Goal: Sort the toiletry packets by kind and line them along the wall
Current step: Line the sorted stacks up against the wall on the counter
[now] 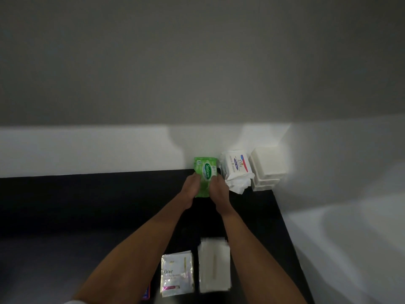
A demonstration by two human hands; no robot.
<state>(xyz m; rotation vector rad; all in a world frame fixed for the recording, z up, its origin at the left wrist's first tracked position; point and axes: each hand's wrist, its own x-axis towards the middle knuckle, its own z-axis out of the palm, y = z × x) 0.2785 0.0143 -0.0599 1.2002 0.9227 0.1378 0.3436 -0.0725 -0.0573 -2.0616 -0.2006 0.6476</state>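
Black counter point(87, 205), meeting a white wall point(109, 150) that turns grey higher up; the counter ends at the right beside a pale, blurred surface.

Item 1: green Sanicare packet point(206, 172). It stands lengthwise at the back of the counter, its top edge against the wall. Your left hand point(192, 186) grips its left side and your right hand point(219, 187) its right side, fingers of both clamped on the lower half of the packet.

Item 2: white Dove packs point(237, 165), stacked at the wall just to the right of the green packet and close to your right hand. A crumpled white sheet point(238, 185) sticks out at the near end.

Item 3: stack of plain white boxes point(267, 163), at the wall in the counter's far right corner, beside the Dove packs.

Item 4: Dove sachets point(176, 274), a small pile lying flat near you, between your forearms.

Item 5: pile of white packets point(213, 264), flat, just right of the sachets; print too blurred to read.

Item 6: blue and red packet point(146, 292), mostly hidden under your left forearm.
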